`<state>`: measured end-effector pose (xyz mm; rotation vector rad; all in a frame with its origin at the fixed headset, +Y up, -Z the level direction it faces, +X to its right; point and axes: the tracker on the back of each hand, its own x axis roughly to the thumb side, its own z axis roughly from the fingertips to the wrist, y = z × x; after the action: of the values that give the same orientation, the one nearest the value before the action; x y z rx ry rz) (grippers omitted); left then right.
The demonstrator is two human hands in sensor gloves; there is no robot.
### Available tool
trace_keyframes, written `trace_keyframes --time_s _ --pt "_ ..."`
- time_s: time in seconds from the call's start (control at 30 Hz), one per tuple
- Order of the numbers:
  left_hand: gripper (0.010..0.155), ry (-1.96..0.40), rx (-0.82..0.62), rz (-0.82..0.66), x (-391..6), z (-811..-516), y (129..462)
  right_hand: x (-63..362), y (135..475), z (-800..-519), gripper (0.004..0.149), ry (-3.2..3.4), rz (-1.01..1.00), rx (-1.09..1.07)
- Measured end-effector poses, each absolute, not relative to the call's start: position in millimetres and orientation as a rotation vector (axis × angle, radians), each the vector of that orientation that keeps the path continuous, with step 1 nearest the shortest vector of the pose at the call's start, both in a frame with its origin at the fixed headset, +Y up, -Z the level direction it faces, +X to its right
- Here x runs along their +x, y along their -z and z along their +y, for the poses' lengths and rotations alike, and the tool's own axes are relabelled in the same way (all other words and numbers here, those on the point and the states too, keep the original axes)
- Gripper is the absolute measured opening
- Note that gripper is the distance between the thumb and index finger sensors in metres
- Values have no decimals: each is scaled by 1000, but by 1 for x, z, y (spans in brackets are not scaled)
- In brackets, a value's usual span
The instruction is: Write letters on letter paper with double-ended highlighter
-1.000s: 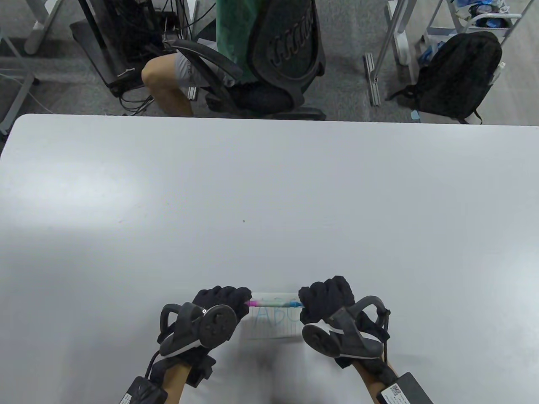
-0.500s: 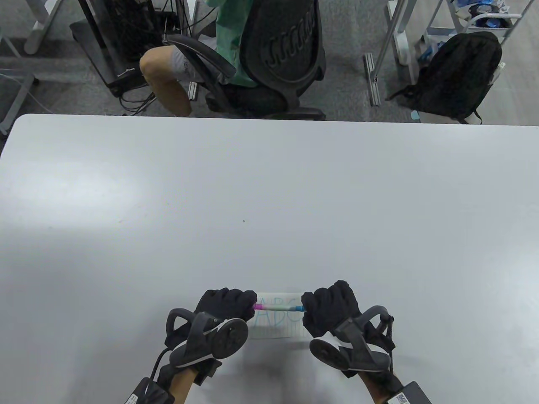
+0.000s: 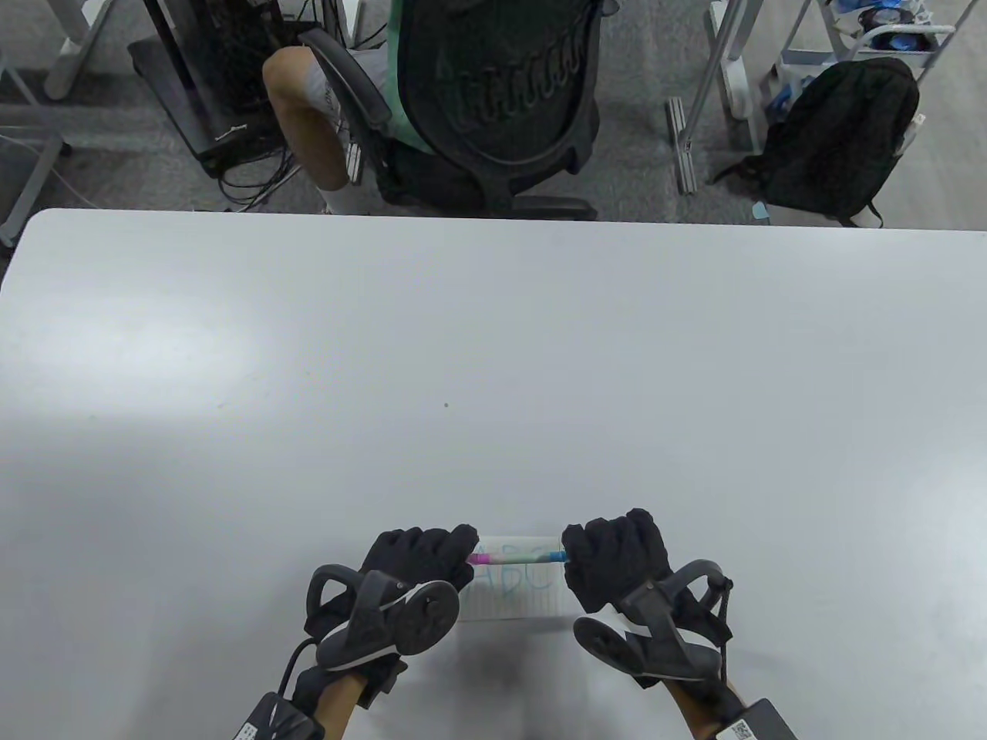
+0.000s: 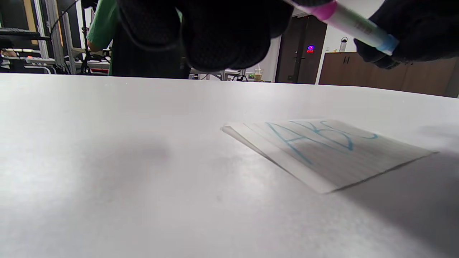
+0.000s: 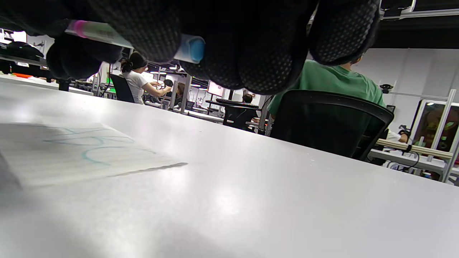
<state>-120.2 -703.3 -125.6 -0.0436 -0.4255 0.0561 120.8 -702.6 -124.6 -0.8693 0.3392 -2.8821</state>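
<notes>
Your letter paper (image 3: 510, 593) lies flat on the counter (image 3: 493, 370), between and just below your two hands. Blue letters are already on it: A, B and a C read clearly in the left wrist view. So the blue-end writing looks done, or close to it.

Your left hand (image 3: 420, 559) pinches the pink end of the double-ended highlighter (image 3: 518, 553) with curled fingers. Your right hand (image 3: 613, 559) grips the blue end, fingers wrapped round it. The highlighter hangs level between both hands, lifted off the paper, above the top edge of the letters.

Both ends show colour at the grips; I cannot tell whether a cap is on or coming off either end.

My read: you're capping the blue end or swapping to pink. No pink marks on the paper, so any pink lettering is still to do.
</notes>
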Motion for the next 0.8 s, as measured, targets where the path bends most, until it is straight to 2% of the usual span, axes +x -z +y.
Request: trace_keyframes --time_s 0.17,0.43,0.8 --pt "64 -20 -30 -375 -129 -706 129 137 131 -706 49 2896 299 -762" --pt "63 -27 -59 -324 -141 -711 134 163 143 -718 49 2923 193 -532" --pt "62 -1 -66 -310 -144 -712 135 174 149 -730 48 2924 50 -402"
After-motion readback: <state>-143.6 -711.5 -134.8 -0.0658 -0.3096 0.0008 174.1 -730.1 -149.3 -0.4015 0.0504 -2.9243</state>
